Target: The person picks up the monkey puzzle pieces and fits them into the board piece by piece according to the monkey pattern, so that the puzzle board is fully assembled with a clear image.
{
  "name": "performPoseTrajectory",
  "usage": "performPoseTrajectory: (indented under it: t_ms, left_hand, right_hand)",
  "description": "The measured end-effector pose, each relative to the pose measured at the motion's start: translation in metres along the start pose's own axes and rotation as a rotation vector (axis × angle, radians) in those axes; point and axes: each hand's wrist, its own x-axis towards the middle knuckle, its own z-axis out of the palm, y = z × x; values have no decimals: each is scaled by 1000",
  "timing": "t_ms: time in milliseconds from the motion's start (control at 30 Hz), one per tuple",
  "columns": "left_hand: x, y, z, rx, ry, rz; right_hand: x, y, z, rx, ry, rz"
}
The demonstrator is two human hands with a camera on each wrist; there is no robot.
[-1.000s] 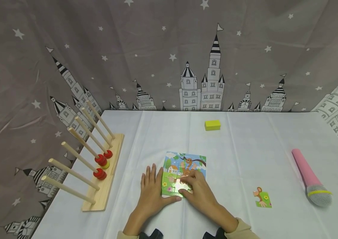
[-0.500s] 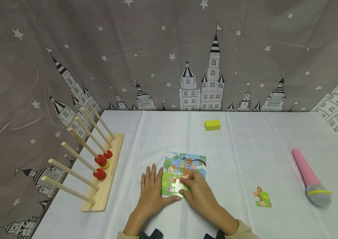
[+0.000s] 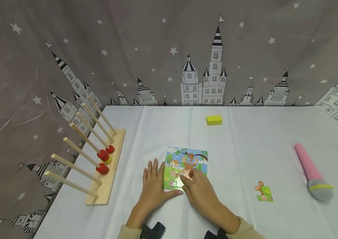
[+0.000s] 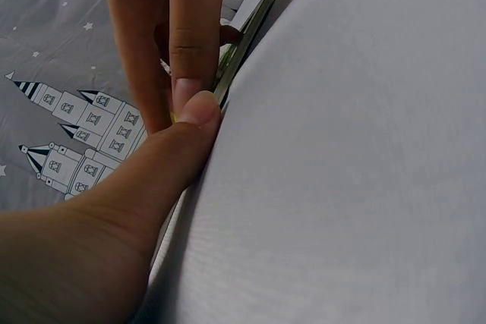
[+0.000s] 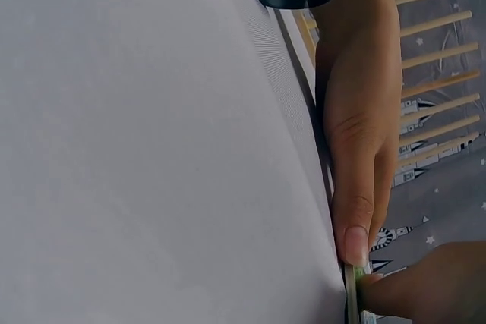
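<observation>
On the white tabletop lies a picture puzzle (image 3: 172, 162) of a monkey on a branch, a house and green grass. My left hand (image 3: 154, 189) rests along its left side with the fingers straight; its thumb touches the front edge. My right hand (image 3: 203, 192) is over the lower right part, thumb and curled index finger on a puzzle piece (image 3: 180, 183) at the front row. The right hand hides the puzzle's lower right corner. In the left wrist view, both thumbs meet at the puzzle's edge. A loose piece with a mouse (image 3: 264, 192) lies to the right.
A wooden peg rack (image 3: 113, 166) with several pegs and red and yellow rings stands at left. Toward the back sits a yellow block (image 3: 214, 120). A pink toy microphone (image 3: 310, 166) lies at far right. Behind the table hangs a grey castle-print cloth (image 3: 145, 33).
The head view has tilted down slightly, so the scene sits higher. My right thumb and index finger have come closer together over the front row. My left hand keeps its place by the puzzle.
</observation>
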Motion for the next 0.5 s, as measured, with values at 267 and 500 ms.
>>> performPoseTrajectory:
  t_ms: [267,500]
  left_hand:
    - [10,3,0,20,0,10]
    - [4,2,-2,14,-30,-14]
  right_hand:
    - [2,7,-1,-78,57,-51]
    - [-1,4,2,-54,43,-46]
